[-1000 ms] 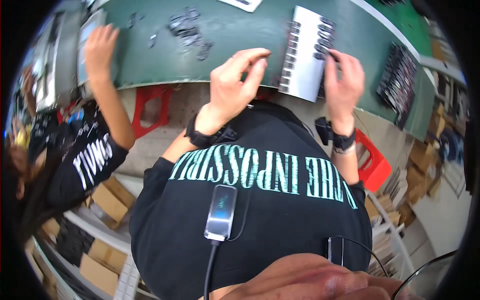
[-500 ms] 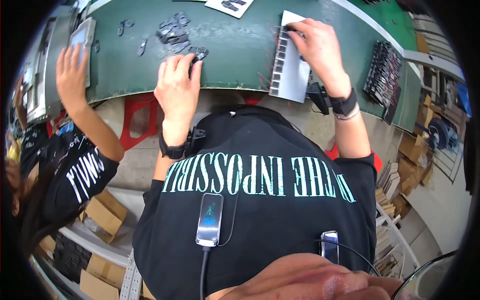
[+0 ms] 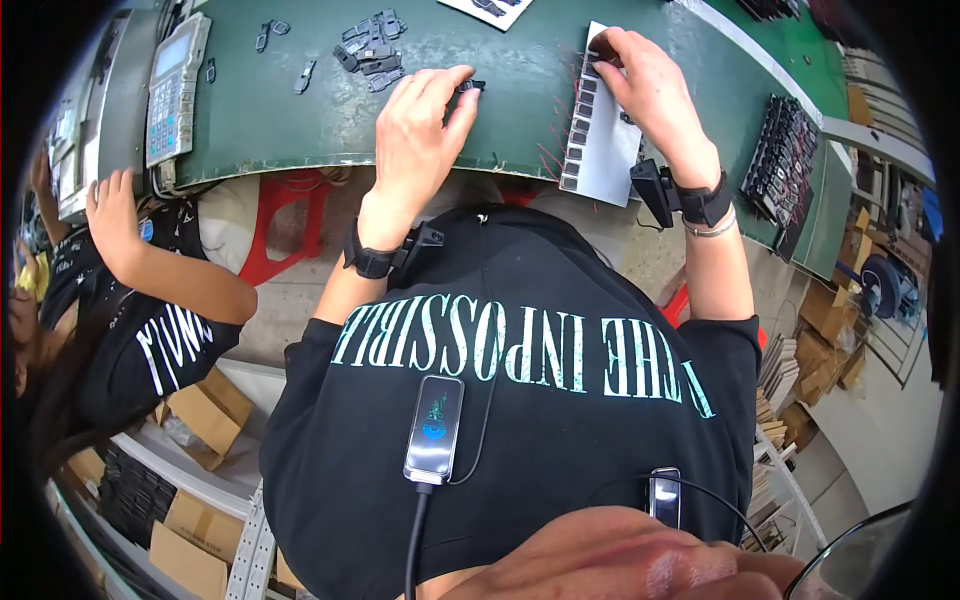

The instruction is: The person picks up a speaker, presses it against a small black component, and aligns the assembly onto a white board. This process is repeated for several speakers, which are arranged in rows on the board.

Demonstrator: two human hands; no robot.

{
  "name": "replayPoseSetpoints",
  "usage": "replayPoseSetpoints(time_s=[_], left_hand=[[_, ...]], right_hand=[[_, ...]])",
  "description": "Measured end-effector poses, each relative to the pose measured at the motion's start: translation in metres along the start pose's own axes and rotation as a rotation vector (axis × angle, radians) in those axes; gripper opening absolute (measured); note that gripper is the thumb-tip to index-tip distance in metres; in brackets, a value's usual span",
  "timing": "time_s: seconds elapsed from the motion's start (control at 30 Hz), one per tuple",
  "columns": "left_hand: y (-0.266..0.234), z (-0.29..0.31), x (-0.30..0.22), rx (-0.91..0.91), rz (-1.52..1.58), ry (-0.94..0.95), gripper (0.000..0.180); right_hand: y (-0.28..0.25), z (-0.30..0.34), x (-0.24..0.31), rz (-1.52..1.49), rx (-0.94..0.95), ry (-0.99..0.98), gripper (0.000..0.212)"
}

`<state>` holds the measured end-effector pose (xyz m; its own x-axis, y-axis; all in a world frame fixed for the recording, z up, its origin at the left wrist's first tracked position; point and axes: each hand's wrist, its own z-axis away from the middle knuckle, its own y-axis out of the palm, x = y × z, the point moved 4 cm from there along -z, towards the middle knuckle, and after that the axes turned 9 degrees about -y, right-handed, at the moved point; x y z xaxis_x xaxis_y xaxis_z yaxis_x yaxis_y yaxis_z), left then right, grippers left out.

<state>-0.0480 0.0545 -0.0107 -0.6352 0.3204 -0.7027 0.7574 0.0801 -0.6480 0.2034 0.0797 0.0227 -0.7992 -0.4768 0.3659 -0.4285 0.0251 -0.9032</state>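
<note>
Nearest the camera: black printed T-shirt (image 3: 520,400) with a small dark device (image 3: 433,430) clipped at the chest, cable hanging from it. Both wrists wear black bands.

Change since half a second ago: left hand (image 3: 420,140) was over the loose pile of parts, now it has come right and nearer, fingers pinched shut on one small black plastic part (image 3: 472,86) held just above the green table (image 3: 270,110). A second ago both hands were at the card. Reads as one piece picked from the pile and being carried toward the card.

Right hand (image 3: 645,85) stays on the white card (image 3: 603,130), fingers curled down pressing its far end; whether it grips a piece there, cannot tell. The card lies at the table's near edge, with a row of dark parts along its left side.

Farther out: pile of black parts (image 3: 370,48) left of the held part, a few strays beside it. Grey keypad unit (image 3: 175,85) at far left. A tray of dark parts (image 3: 785,165) on the right. Another person's hand (image 3: 115,215) rests at the left table edge, well apart. Path between part and card looks open; nothing lies between.
</note>
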Motion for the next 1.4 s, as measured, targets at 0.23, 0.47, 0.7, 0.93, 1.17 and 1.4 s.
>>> replayPoseSetpoints(time_s=[0.23,0.47,0.7,0.93,1.17,1.4], left_hand=[[-0.004,0.003,-0.001,-0.028,0.088,0.006,0.029],[-0.007,0.006,-0.007,0.004,0.194,-0.066,0.027],[-0.003,0.009,-0.011,0.034,0.389,-0.257,0.03],[0.011,0.007,-0.013,0.134,0.666,-0.349,0.03],[0.019,0.01,-0.019,0.216,0.712,-0.35,0.033],[0.02,0.014,-0.021,0.27,0.654,-0.348,0.035]], right_hand=[[0.003,-0.001,-0.008,0.051,0.042,-0.065,0.018],[0.002,-0.003,0.0,0.091,0.031,-0.066,0.018],[-0.007,0.004,0.017,0.173,-0.179,-0.159,0.021],[0.012,0.028,0.059,-1.048,-0.283,0.31,0.015],[0.024,0.027,0.065,-0.988,-0.268,0.386,0.015],[0.022,0.026,0.068,-0.887,-0.179,0.404,0.015]])
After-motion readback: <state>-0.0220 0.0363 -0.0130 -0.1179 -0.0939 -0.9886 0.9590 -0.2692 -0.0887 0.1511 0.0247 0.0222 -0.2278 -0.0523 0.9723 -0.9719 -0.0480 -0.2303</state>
